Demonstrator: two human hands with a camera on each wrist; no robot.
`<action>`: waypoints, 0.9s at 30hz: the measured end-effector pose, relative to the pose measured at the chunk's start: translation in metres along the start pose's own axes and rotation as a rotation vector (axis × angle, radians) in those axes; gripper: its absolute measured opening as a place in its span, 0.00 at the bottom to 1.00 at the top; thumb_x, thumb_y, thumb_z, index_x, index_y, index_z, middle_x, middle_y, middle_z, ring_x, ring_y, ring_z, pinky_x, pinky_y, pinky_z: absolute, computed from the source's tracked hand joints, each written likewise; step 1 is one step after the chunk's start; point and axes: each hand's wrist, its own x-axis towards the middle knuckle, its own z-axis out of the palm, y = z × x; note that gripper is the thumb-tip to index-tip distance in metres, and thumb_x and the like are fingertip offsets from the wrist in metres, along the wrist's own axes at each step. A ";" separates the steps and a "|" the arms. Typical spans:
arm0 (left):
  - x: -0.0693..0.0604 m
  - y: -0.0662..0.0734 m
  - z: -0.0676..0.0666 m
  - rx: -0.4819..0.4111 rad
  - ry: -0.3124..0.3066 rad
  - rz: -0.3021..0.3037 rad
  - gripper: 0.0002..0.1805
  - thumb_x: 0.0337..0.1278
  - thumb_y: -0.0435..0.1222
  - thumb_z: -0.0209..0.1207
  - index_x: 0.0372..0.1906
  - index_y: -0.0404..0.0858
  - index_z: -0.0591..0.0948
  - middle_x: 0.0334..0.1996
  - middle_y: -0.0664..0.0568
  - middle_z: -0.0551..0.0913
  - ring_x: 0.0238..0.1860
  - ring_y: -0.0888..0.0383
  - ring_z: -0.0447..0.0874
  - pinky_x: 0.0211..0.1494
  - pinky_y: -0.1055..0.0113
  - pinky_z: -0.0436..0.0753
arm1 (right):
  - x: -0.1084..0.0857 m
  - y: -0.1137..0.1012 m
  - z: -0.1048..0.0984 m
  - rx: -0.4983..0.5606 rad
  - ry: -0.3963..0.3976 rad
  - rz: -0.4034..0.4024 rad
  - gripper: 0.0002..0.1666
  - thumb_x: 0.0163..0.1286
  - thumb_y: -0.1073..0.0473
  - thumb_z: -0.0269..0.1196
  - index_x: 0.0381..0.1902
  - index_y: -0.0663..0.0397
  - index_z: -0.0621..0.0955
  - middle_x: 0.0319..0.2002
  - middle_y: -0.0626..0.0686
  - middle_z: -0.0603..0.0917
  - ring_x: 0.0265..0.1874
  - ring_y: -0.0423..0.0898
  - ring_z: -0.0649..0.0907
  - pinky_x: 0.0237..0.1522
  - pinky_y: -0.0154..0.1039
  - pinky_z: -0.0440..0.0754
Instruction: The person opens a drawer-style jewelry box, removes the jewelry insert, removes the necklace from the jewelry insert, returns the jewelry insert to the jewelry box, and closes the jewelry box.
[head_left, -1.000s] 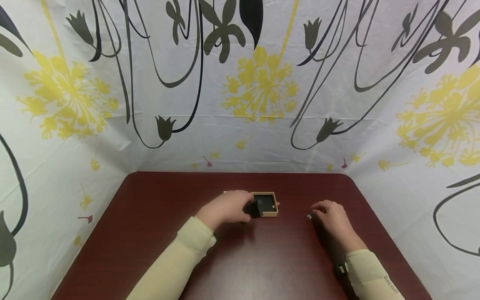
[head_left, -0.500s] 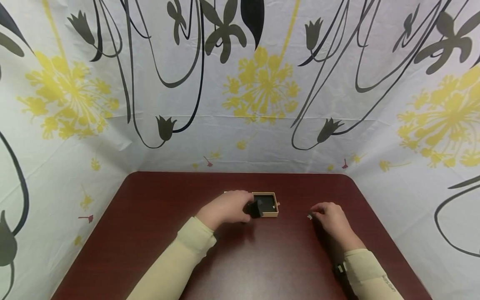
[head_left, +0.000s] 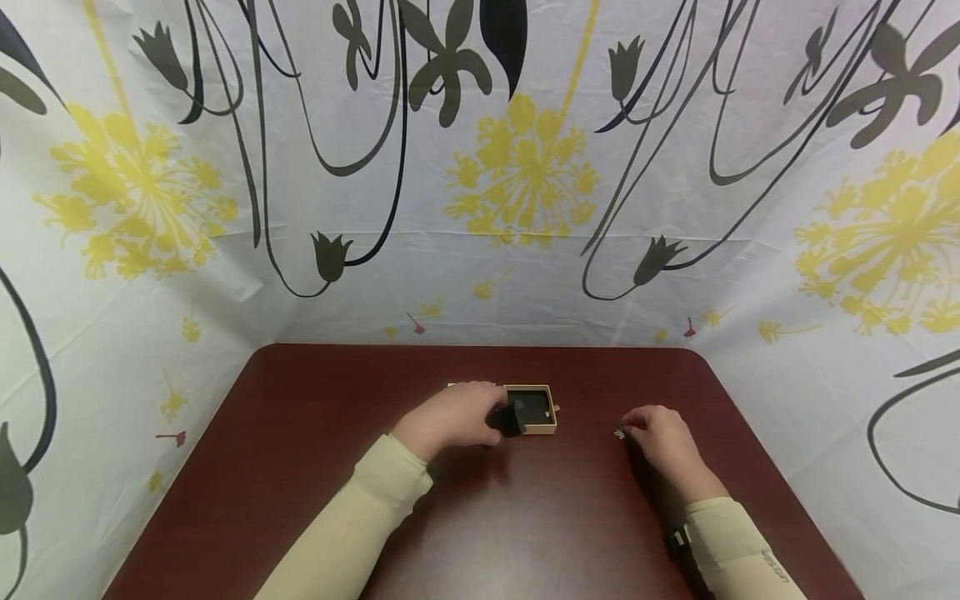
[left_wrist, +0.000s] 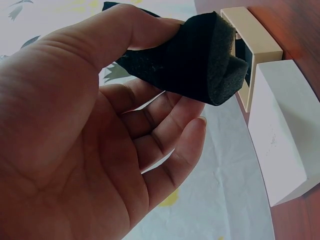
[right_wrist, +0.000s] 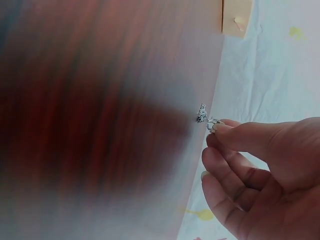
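Observation:
A folded piece of black foam (left_wrist: 185,60) is pinched between the thumb and fingers of my left hand (head_left: 455,417), its grey cut edge showing in the left wrist view. Beside that hand lies an open tan box (head_left: 553,421) with a black inside, and a white box (left_wrist: 285,130) shows close by in the left wrist view. My right hand (head_left: 667,442) pinches a small silver piece of jewellery (right_wrist: 202,114) with a sparkling, textured end between thumb and forefinger, low over the right part of the table. Its other fingers are loosely bent.
The dark red table (head_left: 337,375) has rounded far corners. A patterned white cloth (head_left: 525,292) hangs behind it and along both sides. In the right wrist view, the tan box's end (right_wrist: 236,19) with a small pull tab shows at the top.
My right hand has shifted very slightly, still pinching the silver piece. My left hand and the foam stay in the same place.

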 end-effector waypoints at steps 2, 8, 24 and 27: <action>0.000 0.000 0.000 0.000 0.000 0.001 0.25 0.64 0.42 0.76 0.64 0.42 0.85 0.55 0.54 0.88 0.46 0.60 0.83 0.51 0.61 0.85 | 0.000 0.000 0.000 -0.003 0.002 -0.005 0.07 0.71 0.71 0.73 0.44 0.61 0.93 0.43 0.60 0.93 0.46 0.64 0.90 0.47 0.62 0.88; 0.000 0.000 0.000 -0.004 0.002 0.002 0.24 0.64 0.42 0.76 0.63 0.42 0.86 0.53 0.55 0.88 0.44 0.61 0.83 0.49 0.60 0.85 | 0.000 -0.003 -0.001 -0.008 -0.001 -0.005 0.06 0.70 0.71 0.74 0.43 0.60 0.94 0.42 0.59 0.93 0.45 0.63 0.91 0.45 0.62 0.88; -0.001 -0.001 0.000 0.006 0.008 0.005 0.25 0.63 0.41 0.76 0.63 0.42 0.85 0.53 0.54 0.88 0.45 0.60 0.84 0.50 0.59 0.85 | 0.001 -0.004 0.000 -0.043 -0.003 -0.037 0.04 0.69 0.70 0.75 0.39 0.58 0.93 0.39 0.56 0.93 0.41 0.60 0.91 0.45 0.61 0.88; -0.002 -0.001 -0.001 0.008 0.015 0.013 0.22 0.62 0.40 0.76 0.59 0.42 0.86 0.50 0.55 0.88 0.43 0.60 0.83 0.50 0.59 0.85 | 0.000 -0.006 -0.001 -0.033 -0.026 -0.019 0.03 0.70 0.69 0.75 0.40 0.59 0.94 0.39 0.56 0.93 0.42 0.60 0.91 0.45 0.61 0.88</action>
